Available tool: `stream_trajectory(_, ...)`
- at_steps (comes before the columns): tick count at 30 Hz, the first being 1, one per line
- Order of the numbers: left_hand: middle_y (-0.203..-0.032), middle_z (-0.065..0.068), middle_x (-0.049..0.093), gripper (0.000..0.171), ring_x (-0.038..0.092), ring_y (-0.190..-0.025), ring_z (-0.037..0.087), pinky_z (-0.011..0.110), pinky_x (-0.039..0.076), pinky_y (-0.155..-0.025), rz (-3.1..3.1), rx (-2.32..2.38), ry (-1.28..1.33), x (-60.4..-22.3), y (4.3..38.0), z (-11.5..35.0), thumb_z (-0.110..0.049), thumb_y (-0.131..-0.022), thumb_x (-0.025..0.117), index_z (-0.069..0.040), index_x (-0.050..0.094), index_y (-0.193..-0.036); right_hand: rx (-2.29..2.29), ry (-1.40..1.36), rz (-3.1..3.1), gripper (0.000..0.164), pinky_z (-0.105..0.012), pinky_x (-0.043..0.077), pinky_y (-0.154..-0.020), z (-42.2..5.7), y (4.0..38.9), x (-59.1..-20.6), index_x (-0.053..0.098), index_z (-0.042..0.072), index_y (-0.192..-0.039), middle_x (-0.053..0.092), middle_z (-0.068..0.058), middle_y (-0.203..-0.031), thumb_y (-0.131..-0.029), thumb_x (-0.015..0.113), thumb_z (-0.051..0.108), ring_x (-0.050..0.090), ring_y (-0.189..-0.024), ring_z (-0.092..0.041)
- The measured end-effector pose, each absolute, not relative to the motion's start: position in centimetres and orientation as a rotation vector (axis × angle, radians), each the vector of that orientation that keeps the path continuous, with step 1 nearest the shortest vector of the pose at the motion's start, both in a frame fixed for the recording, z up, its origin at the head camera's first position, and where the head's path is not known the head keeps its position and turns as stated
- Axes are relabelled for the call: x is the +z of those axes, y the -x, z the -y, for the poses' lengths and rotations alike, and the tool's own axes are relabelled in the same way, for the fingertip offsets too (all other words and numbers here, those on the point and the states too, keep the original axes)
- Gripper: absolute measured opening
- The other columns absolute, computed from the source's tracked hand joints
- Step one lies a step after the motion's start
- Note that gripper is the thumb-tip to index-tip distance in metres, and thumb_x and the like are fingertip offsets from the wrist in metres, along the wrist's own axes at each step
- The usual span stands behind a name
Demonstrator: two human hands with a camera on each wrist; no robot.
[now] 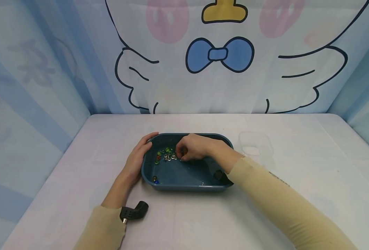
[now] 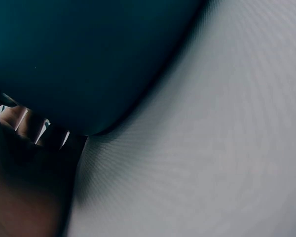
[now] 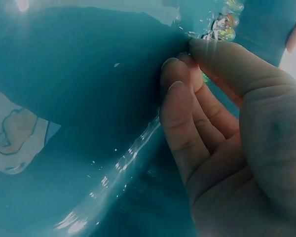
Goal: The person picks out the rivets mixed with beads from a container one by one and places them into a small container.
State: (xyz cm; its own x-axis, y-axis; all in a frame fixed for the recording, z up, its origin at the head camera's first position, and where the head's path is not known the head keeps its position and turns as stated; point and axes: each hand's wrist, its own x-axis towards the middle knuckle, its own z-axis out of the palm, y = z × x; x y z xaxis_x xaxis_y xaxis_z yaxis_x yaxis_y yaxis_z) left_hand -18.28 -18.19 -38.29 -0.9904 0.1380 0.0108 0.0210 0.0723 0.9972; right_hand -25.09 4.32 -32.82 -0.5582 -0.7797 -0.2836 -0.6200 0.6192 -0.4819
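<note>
A blue-green basin (image 1: 178, 177) lies in front of me, its inner surface glossy with reflections. My left hand (image 1: 135, 158) holds its left end, thumb by the rim and fingers along the outside; in the left wrist view the fingers are partly hidden behind the wall. Inside, my right hand (image 1: 194, 147) is lowered with curled fingers, thumb and index tips together at the right end of a row of small shiny silvery pieces (image 1: 169, 157). What sits between those fingertips is small and mostly hidden. Green glass marbles (image 1: 168, 150) and reddish ones (image 1: 158, 157) lie beside the row.
A blue marble (image 1: 156, 181) and a brown one lie in the basin's near left corner. A clear plastic box (image 1: 256, 144) stands right of the basin on the white tabletop (image 1: 312, 156). Black wrist cameras hang under both wrists. A printed curtain (image 1: 220, 90) closes off the back.
</note>
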Motion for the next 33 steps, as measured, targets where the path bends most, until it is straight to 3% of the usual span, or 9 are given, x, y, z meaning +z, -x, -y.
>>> stream_trajectory(7, -0.159, 0.005, 0.035, 0.046, 0.028, -0.146, 0.022, 0.044, 0.016, -0.120, -2.250, 2.073, -0.176, -38.36, 18.34, 18.28, -0.024, -0.111, 0.028, -0.015, 0.039, -0.155, -0.359, 1.106, -2.417, 0.004, -0.029, 0.051, -0.070, -4.16, 25.07, -32.53, 0.071, 0.012, -0.092, 0.065, 0.002, -0.084, -0.095, 0.070, 0.012, 0.060, -0.074, -0.013)
stream_trajectory(33, -0.158, 0.005, 0.036, 0.046, 0.029, -0.146, 0.022, 0.044, 0.016, -0.120, -2.258, 2.073, -0.167, -38.62, 18.54, 18.24, -0.025, -0.111, 0.028, -0.016, 0.040, -0.154, -0.383, 1.097, -2.449, 0.004, -0.030, 0.051, -0.071, -4.48, 24.95, -32.28, 0.070, 0.008, -0.098, 0.063, 0.000, -0.087, -0.095, 0.068, 0.010, 0.059, -0.076, -0.016)
